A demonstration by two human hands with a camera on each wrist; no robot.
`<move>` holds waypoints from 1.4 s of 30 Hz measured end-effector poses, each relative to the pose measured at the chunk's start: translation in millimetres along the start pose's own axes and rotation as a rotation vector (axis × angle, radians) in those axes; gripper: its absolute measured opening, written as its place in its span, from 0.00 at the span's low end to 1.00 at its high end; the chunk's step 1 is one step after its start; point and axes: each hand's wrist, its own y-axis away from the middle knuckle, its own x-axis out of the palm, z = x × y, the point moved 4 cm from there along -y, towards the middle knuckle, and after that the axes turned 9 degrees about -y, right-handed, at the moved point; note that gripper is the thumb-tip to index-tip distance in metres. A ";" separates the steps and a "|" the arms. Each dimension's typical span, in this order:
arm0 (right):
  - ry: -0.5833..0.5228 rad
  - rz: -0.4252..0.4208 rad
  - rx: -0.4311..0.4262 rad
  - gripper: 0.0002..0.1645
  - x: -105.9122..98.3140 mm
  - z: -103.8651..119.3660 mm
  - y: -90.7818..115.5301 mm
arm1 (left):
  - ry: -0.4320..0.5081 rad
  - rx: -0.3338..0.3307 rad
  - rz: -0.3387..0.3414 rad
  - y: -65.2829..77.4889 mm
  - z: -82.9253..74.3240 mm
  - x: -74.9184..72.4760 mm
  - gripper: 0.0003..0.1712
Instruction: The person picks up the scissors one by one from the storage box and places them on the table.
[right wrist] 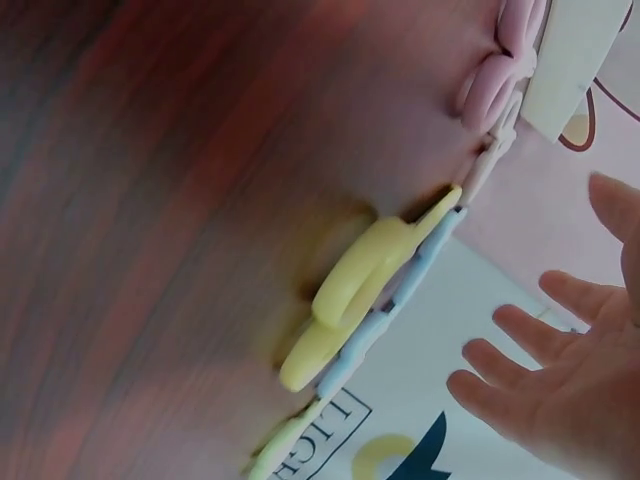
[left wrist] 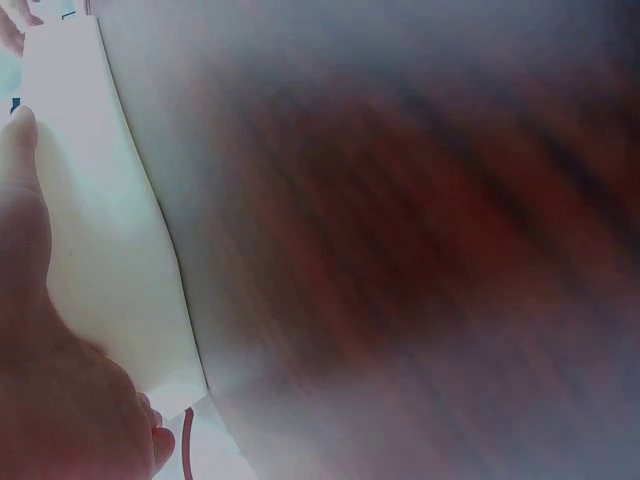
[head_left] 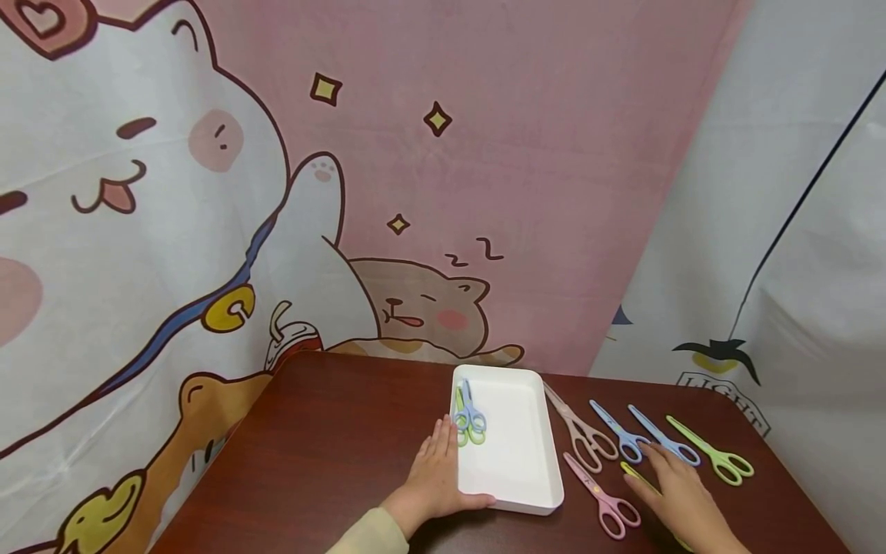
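My left hand (head_left: pixel 434 478) lies with extended fingers along the left side of a white tray (head_left: pixel 514 462), its thumb at the near rim. Inside the tray, blue scissors (head_left: pixel 471 406) overlap light-green scissors (head_left: pixel 477 439). My right hand (head_left: pixel 680 496) hovers over yellow scissors (head_left: pixel 638 477) and partly hides them in the head view. Its fingers are spread and hold nothing in the right wrist view, where the yellow scissors' handles (right wrist: pixel 362 270) show on the table. Blue scissors (head_left: pixel 626 442) lie just beyond its fingertips.
Right of the tray lie beige scissors (head_left: pixel 580 431), pink scissors (head_left: pixel 601 496), another blue pair (head_left: pixel 667 438) and a green pair (head_left: pixel 720 458). They rest on a dark red-brown wooden table (head_left: pixel 332 446). A cartoon-printed cloth (head_left: pixel 554 192) hangs behind the table's far edge.
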 end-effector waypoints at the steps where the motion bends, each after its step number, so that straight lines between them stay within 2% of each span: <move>1: 0.006 -0.022 -0.013 0.48 1.4 2.6 0.1 | 0.004 0.002 -0.006 0.1 0.1 0.6 0.81; 10: 0.017 -0.080 -0.108 0.48 14.9 25.3 -1.7 | 0.022 0.007 -0.008 1.5 -0.4 -2.3 0.80; 18: -0.030 -0.126 -0.166 0.49 27.3 43.9 -10.5 | -0.018 -0.010 0.024 -1.8 2.5 7.3 0.81; 25: -0.067 -0.071 -0.144 0.51 31.6 67.8 -20.5 | 0.002 -0.009 0.017 -3.3 3.5 10.7 0.82; 31: -0.046 -0.111 -0.189 0.53 39.6 85.4 -28.8 | -0.013 -0.011 0.023 -1.9 2.6 7.3 0.82; 42: -0.060 -0.112 -0.219 0.54 49.7 119.9 -44.8 | 0.013 -0.008 0.032 1.8 -0.8 -4.1 0.79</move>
